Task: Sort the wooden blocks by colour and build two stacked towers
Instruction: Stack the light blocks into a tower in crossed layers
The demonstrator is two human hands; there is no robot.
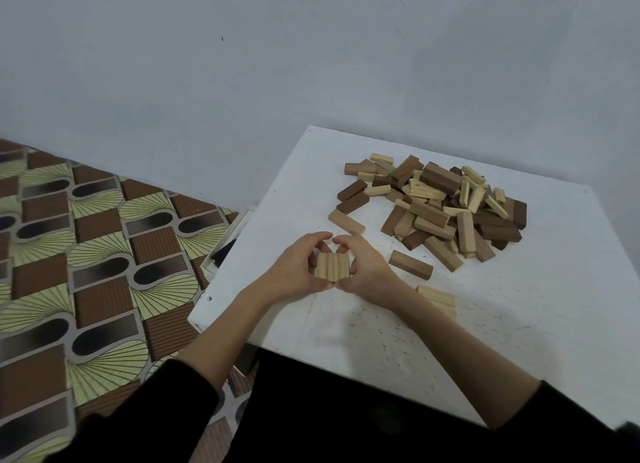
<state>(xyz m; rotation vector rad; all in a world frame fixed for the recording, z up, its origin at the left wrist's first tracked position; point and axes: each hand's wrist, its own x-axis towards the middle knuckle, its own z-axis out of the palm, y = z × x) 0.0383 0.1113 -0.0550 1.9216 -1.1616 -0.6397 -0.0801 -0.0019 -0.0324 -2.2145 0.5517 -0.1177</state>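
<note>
Squeezing three pale blocks (331,267) side by side between left hand (293,276) and right hand (364,268), fingers curling round them. Mixed pile (446,206) is sitting beyond on the table (519,324).

A white table (519,324) carries a heap of mixed blocks (440,206) and loose strays.

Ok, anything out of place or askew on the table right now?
Nothing damaged. The unsorted pile of light and dark blocks lies jumbled at the table's far right, a few strays beside it. Both hands, left and right, square up three light blocks side by side. Another light group lies partly hidden behind the right forearm.
</note>
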